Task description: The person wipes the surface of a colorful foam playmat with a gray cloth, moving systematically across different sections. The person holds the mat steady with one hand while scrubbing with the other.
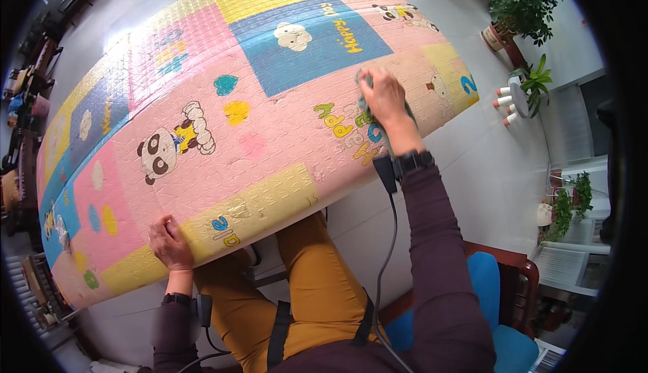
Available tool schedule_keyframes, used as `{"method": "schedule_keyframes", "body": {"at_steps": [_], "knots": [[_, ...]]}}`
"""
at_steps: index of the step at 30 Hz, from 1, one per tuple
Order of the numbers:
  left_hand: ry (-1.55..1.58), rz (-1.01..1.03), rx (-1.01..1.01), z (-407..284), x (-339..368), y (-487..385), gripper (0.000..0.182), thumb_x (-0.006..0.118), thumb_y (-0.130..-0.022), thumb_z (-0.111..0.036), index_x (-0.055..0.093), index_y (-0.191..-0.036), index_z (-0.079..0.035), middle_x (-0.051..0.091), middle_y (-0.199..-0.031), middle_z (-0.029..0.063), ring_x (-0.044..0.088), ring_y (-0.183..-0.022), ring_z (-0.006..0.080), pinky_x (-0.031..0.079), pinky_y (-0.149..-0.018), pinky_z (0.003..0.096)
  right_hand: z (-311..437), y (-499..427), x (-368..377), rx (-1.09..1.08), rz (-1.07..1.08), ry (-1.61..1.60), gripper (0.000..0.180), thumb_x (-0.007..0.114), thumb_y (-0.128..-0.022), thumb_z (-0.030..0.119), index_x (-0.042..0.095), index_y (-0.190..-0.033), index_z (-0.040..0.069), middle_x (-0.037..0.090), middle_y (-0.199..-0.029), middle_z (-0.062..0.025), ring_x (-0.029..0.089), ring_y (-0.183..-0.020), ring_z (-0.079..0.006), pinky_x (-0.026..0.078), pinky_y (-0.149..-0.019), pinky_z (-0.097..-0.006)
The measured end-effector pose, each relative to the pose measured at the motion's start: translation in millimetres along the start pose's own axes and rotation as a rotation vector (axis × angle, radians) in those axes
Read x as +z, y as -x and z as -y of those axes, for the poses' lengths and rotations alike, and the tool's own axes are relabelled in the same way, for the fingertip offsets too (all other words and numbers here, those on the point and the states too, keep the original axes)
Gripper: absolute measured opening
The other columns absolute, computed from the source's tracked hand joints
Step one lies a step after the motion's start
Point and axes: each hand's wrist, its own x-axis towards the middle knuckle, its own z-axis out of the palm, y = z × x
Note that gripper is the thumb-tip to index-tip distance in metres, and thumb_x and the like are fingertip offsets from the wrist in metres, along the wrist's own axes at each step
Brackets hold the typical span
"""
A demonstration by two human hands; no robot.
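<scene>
A padded foam play mat point(283, 150) covers the table in front of me, with coloured squares, cartoon pandas, clouds and lettering. My right hand point(382, 95) presses a grey-green cloth point(363, 102) onto the pink part near the mat's right side. The cloth is mostly hidden under the fingers, and a strip of it hangs past the wrist. My left hand point(169, 244) rests with bent fingers on the yellow border at the near edge. Its fingertips are partly hidden, so I cannot tell if they grip anything.
A crumpled white tissue point(62, 232) lies at the mat's far left. Potted plants point(526, 6) stand to the right, one on a small round stool point(517, 97). A wooden chair with a blue cushion point(486, 282) is behind my right arm. Cables point(382, 272) trail from both wrists.
</scene>
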Motion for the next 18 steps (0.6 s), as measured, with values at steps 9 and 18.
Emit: {"method": "schedule_keyframes", "body": {"at_steps": [9, 18], "knots": [[0.002, -0.009, -0.002, -1.0, -0.4, -0.3, 0.006, 0.056, -0.094, -0.013, 0.058, -0.096, -0.008, 0.059, -0.087, 0.0121, 0.058, -0.083, 0.0329, 0.046, -0.074, 0.0420, 31.8, -29.3, 25.0, -0.174, 0.297, 0.253, 0.018, 0.061, -0.089, 0.012, 0.075, -0.098, 0.020, 0.066, -0.109, -0.0003, 0.058, -0.113, -0.0226, 0.045, -0.097, -0.0428], [0.038, -0.012, -0.001, 1.5, 0.2, -0.2, 0.006, 0.058, -0.093, -0.014, 0.059, -0.096, -0.008, 0.060, -0.088, 0.0114, 0.059, -0.084, 0.0320, 0.046, -0.073, 0.0418, 15.0, 50.7, -42.3, -0.256, 0.422, 0.252, 0.011, 0.062, -0.084, 0.010, 0.071, -0.085, 0.016, 0.068, -0.099, -0.0030, 0.061, -0.104, -0.0250, 0.048, -0.087, -0.0421]]}}
